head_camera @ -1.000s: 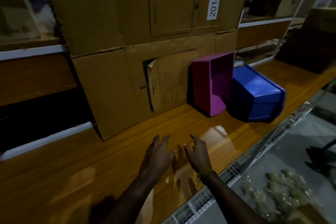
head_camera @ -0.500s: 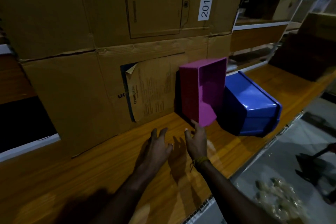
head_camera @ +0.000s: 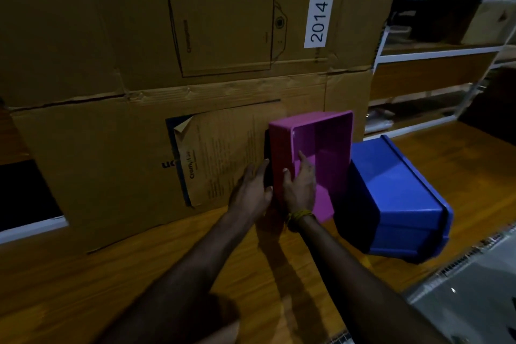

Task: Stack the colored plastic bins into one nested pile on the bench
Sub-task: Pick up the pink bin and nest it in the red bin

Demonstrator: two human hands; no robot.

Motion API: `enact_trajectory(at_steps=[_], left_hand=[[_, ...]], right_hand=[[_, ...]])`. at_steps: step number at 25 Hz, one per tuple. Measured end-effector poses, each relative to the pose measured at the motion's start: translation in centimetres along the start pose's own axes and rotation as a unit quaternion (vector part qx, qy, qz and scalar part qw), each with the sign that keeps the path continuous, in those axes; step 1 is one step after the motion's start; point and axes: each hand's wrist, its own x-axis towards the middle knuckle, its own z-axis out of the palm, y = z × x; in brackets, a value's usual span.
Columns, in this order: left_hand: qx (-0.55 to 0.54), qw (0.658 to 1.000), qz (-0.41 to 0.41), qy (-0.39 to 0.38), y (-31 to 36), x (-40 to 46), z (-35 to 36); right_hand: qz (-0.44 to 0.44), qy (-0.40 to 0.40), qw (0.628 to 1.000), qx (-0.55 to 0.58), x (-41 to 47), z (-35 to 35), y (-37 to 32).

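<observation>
Two bare forearms reach out over the glossy wooden surface (head_camera: 83, 282), the right wrist ringed by a yellow thread band (head_camera: 300, 215). The left hand (head_camera: 252, 194) lies flat against the outer wall of the pink bin (head_camera: 321, 153), its fingers (head_camera: 258, 173) held together and pointing up along the side; whether they curl behind it I cannot tell. The right hand (head_camera: 300, 186) pinches the near rim, thumb outside and fingers inside the opening. The pink bin stands on its side, mouth facing the person, its back close to the cardboard boxes (head_camera: 195, 64), its right side touching the blue bin (head_camera: 396, 198), which lies tilted bottom-up. To do this well, I would squeeze the wall firmly between both hands, lift clear of the blue bin before turning the pink one upright, and keep it from dragging its neighbour along. Shelving (head_camera: 435, 56) stands farther back.
</observation>
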Motion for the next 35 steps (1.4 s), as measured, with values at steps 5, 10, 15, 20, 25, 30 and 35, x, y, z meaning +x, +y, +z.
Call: enact_trajectory(at_steps=[5, 10, 15, 20, 25, 30, 35], left_hand=[[-0.006, 0.998, 0.039, 0.054, 2.2, 1.8, -0.4], [-0.034, 0.991, 0.08, 0.105, 2.9, 1.8, -1.2], [-0.04, 0.977, 0.15, 0.148, 3.1, 1.2, -1.9], [-0.108, 0.967, 0.152, 0.175, 2.1, -0.9, -3.5], [-0.156, 0.968, 0.09, 0.176, -0.6, -4.4, -7.4], [-0.166, 0.971, 0.028, 0.172, -5.8, -9.5, -11.7], [-0.151, 0.971, -0.09, 0.161, -13.3, -13.2, -14.5]], right_hand=[[-0.02, -0.024, 1.0, -0.001, 3.4, -0.2, -0.4], [-0.012, -0.006, 1.0, -0.006, 2.7, 0.1, -0.5], [-0.038, 0.014, 0.999, -0.008, -1.7, -0.5, -0.3], [-0.097, 0.012, 0.995, -0.015, -6.9, -1.4, -0.5], [-0.12, -0.002, 0.993, -0.011, -11.7, -0.6, -2.1], [-0.188, -0.032, 0.98, -0.058, -18.0, 0.4, -3.4], [-0.28, -0.106, 0.953, -0.049, -24.6, 1.2, -3.0]])
